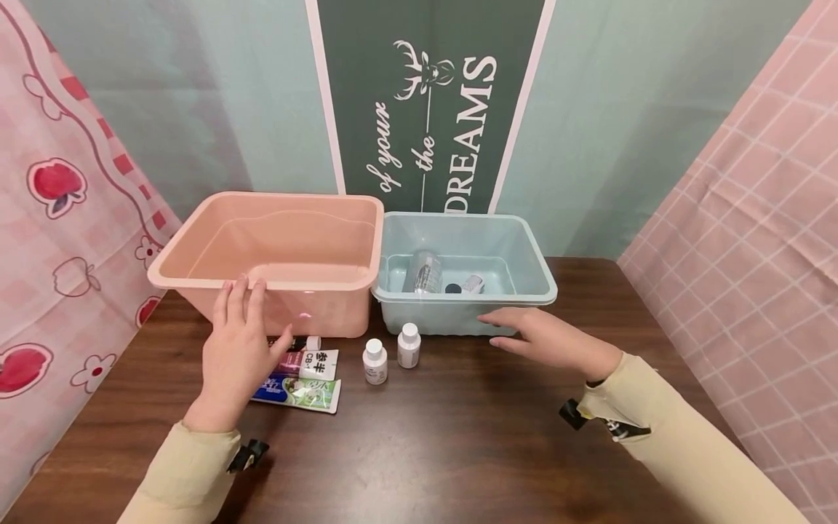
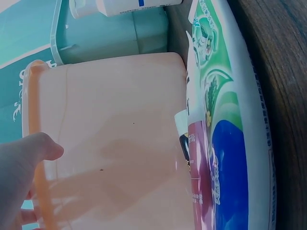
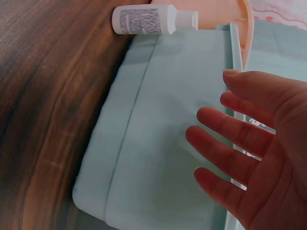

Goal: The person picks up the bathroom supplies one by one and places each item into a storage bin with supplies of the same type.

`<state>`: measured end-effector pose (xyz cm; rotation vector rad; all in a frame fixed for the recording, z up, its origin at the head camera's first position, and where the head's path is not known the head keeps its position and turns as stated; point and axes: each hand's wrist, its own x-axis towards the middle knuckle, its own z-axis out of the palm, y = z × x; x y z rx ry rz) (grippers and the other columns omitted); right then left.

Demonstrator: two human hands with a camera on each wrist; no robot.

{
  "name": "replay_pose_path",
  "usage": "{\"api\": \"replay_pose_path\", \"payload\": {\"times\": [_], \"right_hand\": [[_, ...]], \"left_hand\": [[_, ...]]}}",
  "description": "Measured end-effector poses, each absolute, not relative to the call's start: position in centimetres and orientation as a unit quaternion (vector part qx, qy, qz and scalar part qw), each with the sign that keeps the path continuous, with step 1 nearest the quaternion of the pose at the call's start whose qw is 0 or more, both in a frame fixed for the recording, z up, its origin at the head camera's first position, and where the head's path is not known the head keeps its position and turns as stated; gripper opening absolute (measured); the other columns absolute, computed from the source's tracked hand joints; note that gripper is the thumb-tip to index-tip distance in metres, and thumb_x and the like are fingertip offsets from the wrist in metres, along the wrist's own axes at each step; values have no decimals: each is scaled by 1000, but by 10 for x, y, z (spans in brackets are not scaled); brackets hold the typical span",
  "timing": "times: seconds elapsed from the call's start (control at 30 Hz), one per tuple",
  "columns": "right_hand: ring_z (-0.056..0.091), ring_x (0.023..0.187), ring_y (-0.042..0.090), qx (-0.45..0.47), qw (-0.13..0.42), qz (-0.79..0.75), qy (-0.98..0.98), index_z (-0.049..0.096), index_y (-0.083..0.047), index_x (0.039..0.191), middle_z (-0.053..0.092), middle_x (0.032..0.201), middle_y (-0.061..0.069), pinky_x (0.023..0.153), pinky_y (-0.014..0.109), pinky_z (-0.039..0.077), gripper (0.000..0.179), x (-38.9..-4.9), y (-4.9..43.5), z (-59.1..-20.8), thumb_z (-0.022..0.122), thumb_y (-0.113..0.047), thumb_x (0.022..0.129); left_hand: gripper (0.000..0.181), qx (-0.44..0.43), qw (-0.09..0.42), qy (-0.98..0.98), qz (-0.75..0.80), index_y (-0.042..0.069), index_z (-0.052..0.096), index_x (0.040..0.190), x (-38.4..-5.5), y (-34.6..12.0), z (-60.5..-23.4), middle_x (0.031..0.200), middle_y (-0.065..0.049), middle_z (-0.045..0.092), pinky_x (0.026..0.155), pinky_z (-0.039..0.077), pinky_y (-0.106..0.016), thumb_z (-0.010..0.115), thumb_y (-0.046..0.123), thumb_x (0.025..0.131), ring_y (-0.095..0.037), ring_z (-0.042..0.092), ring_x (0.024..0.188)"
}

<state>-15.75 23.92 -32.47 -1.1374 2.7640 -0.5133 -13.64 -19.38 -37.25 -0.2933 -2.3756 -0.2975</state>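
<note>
My left hand (image 1: 236,356) reaches over the front of a pink plastic bin (image 1: 334,313), its fingers extended at the front rim. Whether they touch the rim, I cannot tell. Beneath and beside that hand lie a green-and-blue toothpaste tube (image 1: 308,394), a white-and-purple tube (image 1: 321,364) and a dark tube with a white cap (image 1: 313,343), partly hidden. My right hand (image 3: 249,139) is spread, holding nothing, before the front wall of a light blue bin (image 3: 168,120). Two small white bottles, one nearer (image 1: 375,366) and one farther (image 1: 409,349), stand upright between the hands.
Inside the blue bin are a clear bottle (image 1: 425,273) and a small white container (image 1: 473,284) beside a dark round cap (image 1: 453,289). Both bins stand side by side at the back of the brown wooden table (image 1: 419,451). Cloth curtains (image 1: 753,218) hang around the table.
</note>
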Motion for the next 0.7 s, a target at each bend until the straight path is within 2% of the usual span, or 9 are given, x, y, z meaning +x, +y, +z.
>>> {"api": "replay_pose_path", "payload": {"times": [0.7], "right_hand": [[57,109,21,-395,65,-201,894,57,3,123,61,118,12,90,40,46,38,-170,231,-353,60,-17,91]], "left_hand": [[78,-116,362,-918,-113,-4,40,133,-139,-194,-371,132,-31,39,66,47,-64,70,28,70,-47,32,125]]}}
